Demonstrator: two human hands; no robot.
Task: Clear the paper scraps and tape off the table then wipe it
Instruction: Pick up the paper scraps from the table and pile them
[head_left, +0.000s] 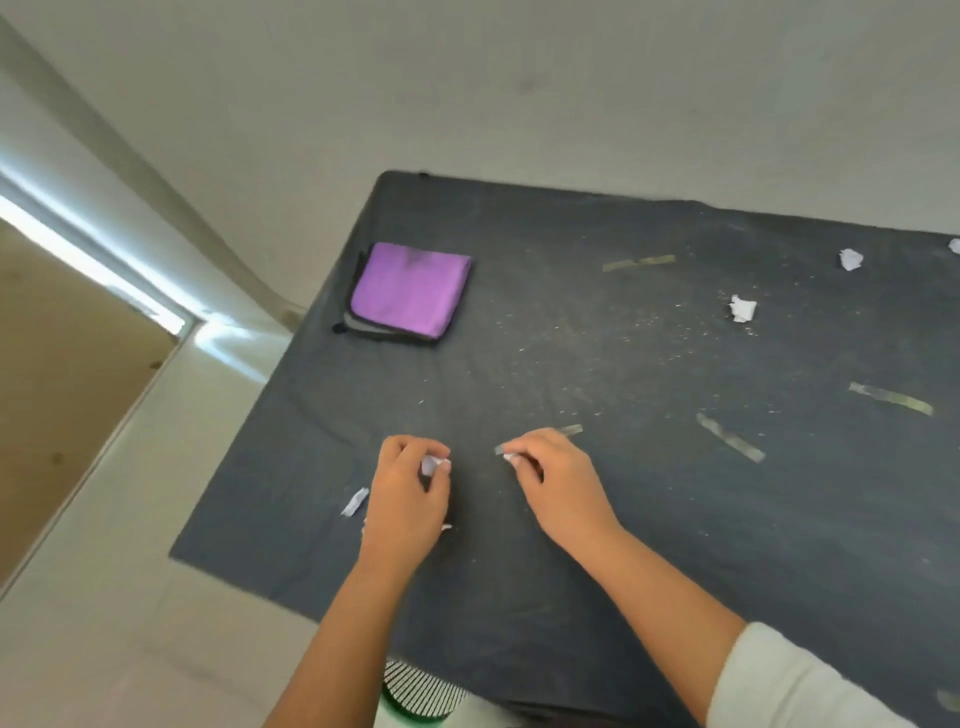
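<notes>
The dark table (649, 545) is speckled with pale crumbs; a folded purple cloth (408, 291) lies flat near its far left corner; the left hand (408, 499) curls its fingers round a crumpled white paper scrap (432, 464); the right hand (558, 480) pinches the near end of a thin tape strip (570, 430), whose long axis slants away rightward; two more scraps (743, 309) lie far right.
</notes>
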